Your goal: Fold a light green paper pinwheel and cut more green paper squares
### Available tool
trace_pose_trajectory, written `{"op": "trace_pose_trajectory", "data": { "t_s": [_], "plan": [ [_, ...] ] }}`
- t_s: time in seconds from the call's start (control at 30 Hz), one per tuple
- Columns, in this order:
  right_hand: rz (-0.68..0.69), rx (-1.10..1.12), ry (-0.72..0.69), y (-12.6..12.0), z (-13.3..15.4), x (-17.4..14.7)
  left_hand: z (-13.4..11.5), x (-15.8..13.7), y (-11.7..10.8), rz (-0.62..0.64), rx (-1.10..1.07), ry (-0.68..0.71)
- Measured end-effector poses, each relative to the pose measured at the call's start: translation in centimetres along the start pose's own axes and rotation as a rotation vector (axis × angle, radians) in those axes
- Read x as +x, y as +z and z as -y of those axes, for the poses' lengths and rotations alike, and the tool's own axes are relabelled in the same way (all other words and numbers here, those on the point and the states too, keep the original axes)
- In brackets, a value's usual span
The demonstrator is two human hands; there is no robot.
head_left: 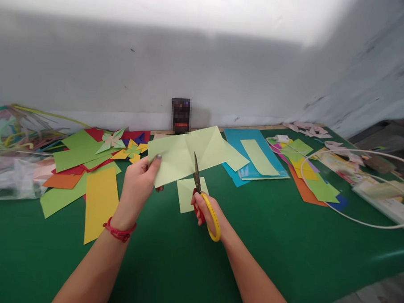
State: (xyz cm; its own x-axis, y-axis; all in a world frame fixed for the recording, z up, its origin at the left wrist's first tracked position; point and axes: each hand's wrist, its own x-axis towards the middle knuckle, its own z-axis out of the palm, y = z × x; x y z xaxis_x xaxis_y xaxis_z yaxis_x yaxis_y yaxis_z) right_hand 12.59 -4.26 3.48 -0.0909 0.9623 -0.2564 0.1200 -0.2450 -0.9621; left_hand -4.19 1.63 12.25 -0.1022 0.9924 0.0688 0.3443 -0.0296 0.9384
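Note:
A creased sheet of pale green paper (170, 157) is pinched at its left end between the thumb and fingers of my left hand (142, 175), held above the table. My right hand (206, 209) grips scissors (210, 216) with one yellow and one red handle loop. Their dark blades point up and away, at the lower edge of the sheet near its middle crease. Whether the blades are parted I cannot make out. Beneath the scissors lies a small pale green paper square (185, 197), partly covered by my right hand.
Green table (157, 265). Left lie coloured paper sheets (101, 200), folded paper pinwheels (131, 151) and a plastic bag (16, 179). Right are a blue packet (247, 147), more coloured paper (308, 174), a white cable (339, 218) and a power strip (383, 204). A pixelated dark object (181, 115) leans against the wall.

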Motion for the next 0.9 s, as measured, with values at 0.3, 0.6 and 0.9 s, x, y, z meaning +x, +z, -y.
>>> {"op": "trace_pose_trajectory", "data": {
  "t_s": [0.3, 0.6, 0.9],
  "plan": [
    [-0.034, 0.028, 0.001, 0.08, -0.23, 0.02, -0.06, -0.01, -0.02, 0.000, 0.007, -0.004],
    [-0.029, 0.053, 0.000, 0.12, -0.02, -0.10, 0.07, 0.00, 0.04, -0.010, 0.016, 0.005],
    [-0.021, 0.031, 0.003, 0.12, -0.03, -0.07, 0.09, 0.02, 0.03, 0.002, 0.014, -0.004]
  ]
}}
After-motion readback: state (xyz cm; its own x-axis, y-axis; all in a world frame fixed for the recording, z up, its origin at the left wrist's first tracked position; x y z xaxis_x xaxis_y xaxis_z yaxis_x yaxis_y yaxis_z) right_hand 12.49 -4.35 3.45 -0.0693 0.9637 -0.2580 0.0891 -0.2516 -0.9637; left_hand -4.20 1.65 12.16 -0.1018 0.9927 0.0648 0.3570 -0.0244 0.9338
